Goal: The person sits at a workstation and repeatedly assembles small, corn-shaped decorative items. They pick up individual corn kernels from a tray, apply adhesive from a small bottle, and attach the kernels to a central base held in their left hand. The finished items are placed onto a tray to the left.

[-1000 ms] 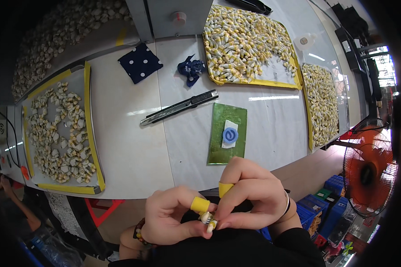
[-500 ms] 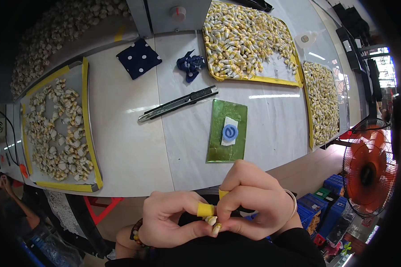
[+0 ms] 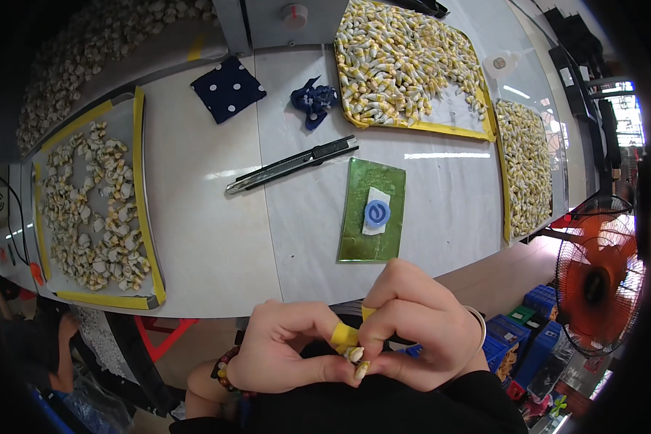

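Observation:
In front of my body, below the table's near edge, my left hand (image 3: pixel 282 349) and my right hand (image 3: pixel 416 329) meet fingertip to fingertip. Both are closed in a pinch. A small white-and-yellow piece (image 3: pixel 354 354) shows under my left index finger, which wears a yellow finger cover (image 3: pixel 345 335). Close below it, a second small piece (image 3: pixel 362 371), whitish and yellow, pokes out by my right fingertips. Fingers hide part of both, and whether the two are joined I cannot tell. Another yellow cover (image 3: pixel 368 313) is partly visible on my right hand.
A green plate (image 3: pixel 351 239) carries a blue round item (image 3: pixel 377 213). Beyond lie a box cutter (image 3: pixel 293 166), a dotted dark blue cloth (image 3: pixel 228 90) and a crumpled one (image 3: pixel 314 102). Yellow-edged trays (image 3: pixel 427 130) of small pieces stand around; an orange fan (image 3: pixel 599 278) is at right.
My left hand has shifted slightly right, bending its index finger more steeply over the pieces. The pieces moved a little right with it. At far left, another person's arm has changed position.

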A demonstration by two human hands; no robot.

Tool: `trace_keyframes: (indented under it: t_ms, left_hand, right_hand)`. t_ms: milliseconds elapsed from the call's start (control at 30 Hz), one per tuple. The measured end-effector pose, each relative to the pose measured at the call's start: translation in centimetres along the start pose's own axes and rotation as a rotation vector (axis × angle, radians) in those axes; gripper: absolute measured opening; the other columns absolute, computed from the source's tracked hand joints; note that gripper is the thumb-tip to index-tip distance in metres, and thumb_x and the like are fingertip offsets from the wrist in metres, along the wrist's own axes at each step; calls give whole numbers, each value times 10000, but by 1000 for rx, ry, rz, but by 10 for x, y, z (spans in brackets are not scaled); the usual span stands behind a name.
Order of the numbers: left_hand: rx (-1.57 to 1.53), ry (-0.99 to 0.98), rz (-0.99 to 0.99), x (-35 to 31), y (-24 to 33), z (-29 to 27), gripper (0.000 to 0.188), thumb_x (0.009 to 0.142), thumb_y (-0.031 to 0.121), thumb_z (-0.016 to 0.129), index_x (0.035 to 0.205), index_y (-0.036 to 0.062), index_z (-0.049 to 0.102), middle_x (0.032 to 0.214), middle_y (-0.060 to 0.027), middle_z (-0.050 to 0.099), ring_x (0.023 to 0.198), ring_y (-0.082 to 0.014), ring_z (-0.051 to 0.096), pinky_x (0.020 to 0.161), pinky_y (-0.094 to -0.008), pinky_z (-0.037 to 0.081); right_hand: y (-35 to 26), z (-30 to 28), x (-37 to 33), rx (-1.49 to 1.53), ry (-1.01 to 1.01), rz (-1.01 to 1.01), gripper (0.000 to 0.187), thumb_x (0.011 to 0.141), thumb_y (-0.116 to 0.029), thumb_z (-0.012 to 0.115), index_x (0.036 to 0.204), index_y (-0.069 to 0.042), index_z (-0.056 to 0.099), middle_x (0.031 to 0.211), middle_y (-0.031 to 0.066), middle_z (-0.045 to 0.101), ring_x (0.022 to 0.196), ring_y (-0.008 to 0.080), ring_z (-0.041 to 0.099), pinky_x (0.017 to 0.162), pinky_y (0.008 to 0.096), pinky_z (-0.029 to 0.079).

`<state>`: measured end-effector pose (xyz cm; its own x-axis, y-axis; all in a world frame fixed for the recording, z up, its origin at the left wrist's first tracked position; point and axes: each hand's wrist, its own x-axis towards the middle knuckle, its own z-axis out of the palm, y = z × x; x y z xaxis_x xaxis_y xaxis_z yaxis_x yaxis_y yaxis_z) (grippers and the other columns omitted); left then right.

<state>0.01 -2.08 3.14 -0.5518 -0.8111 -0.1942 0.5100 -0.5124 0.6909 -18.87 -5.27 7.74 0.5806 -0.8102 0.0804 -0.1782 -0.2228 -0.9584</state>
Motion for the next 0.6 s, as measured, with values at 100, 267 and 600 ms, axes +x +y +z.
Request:
trace_keyframes:
  t_ms: [100,267,600]
  left_hand:
    - [0,-69,13,1,-3,-7,213,745,52,732,885,-28,593,821,-94,659,765,-116,623,717,-246,490]
    - [-69,-89,0,2,-1,-5,228,740,36,733,910,-20,591,868,-75,659,821,-105,618,768,-242,482]
    - [-126,-127,23,5,0,-5,316,721,71,755,951,-23,559,908,-90,654,848,-106,613,779,-241,473]
  right_hand:
    - [1,1,-1,18,10,23,187,701,-164,744,728,-69,584,777,61,481,672,189,467,561,278,352]
    - [4,-7,-2,185,-81,37,158,745,-72,695,850,-45,580,862,79,488,770,222,499,660,280,393]
    - [24,0,-5,477,44,-4,172,728,-65,734,850,-31,618,848,63,568,764,185,538,657,269,418]
